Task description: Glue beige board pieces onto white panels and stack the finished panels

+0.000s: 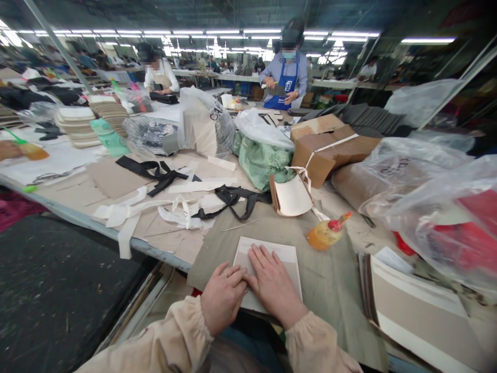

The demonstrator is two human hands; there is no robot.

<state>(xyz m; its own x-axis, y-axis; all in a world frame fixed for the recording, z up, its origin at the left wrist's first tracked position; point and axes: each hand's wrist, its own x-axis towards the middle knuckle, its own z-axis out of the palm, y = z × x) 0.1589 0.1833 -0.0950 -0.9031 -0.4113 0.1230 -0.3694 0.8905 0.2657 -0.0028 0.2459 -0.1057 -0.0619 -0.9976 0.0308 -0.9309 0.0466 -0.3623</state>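
A pale, flat rectangular panel with a lighter strip along its far edge lies on a grey-green cloth at the table's front. My right hand rests flat on it, fingers stretched out and nothing grasped. At its left edge is my left hand, the fingers bent and close together, gripping the panel there; the fingertips touch my right thumb. The hands hide much of the panel's near half. Beyond it stands a squat bottle with orange contents and a red tip.
Stacked panels lie at right, and a curved stack stands behind. Black strips and white strips litter the table. A cardboard box, plastic bags and a green bag line the back. Co-workers stand beyond.
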